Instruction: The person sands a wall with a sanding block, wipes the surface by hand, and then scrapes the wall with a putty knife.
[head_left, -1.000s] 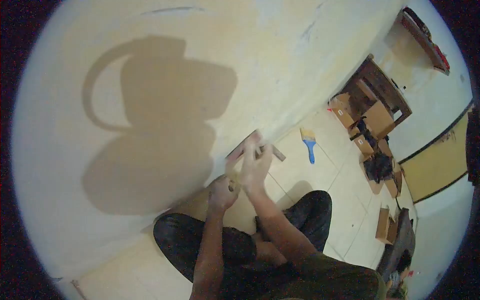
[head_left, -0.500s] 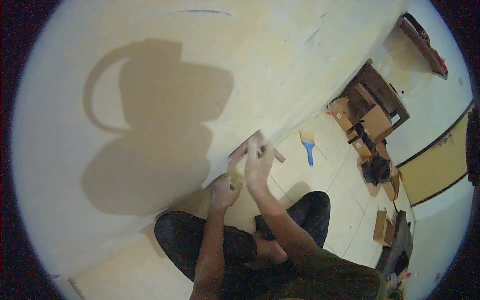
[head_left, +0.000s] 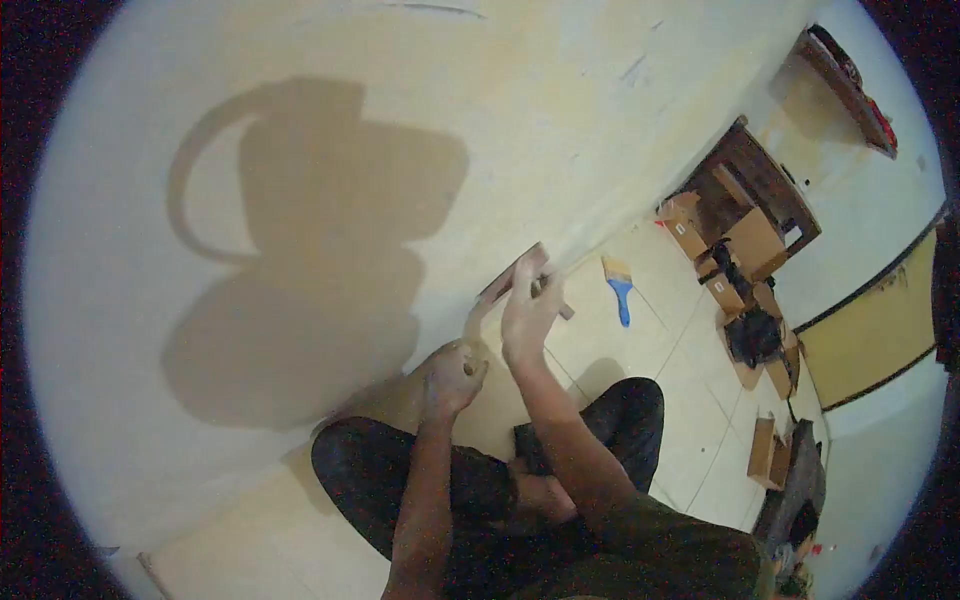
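Note:
My right hand (head_left: pixel 528 322) is closed at the base of the wall, its fingers curled over a flat brown strip-like piece (head_left: pixel 514 272). One end of the piece shows up and left of the fingers, and a short brown end pokes out on their right; the hand covers its middle. Lower and to the left, my left hand (head_left: pixel 455 376) makes a loose fist beside the wall, and whatever it may hold is hidden. A paintbrush (head_left: pixel 620 291) with a blue handle and pale bristles lies on the floor, right of my right hand.
The pale wall (head_left: pixel 570 130) rises on the left, bearing a large shadow. My bent legs (head_left: pixel 370 475) rest on the tiled floor (head_left: pixel 690 430). Open cardboard boxes (head_left: pixel 755 245) and a dark bundle (head_left: pixel 752 335) lie to the right, with another small box (head_left: pixel 768 453) nearer.
My right hand and the brown piece have shifted slightly up and to the right, away from my left hand. The left hand has barely moved.

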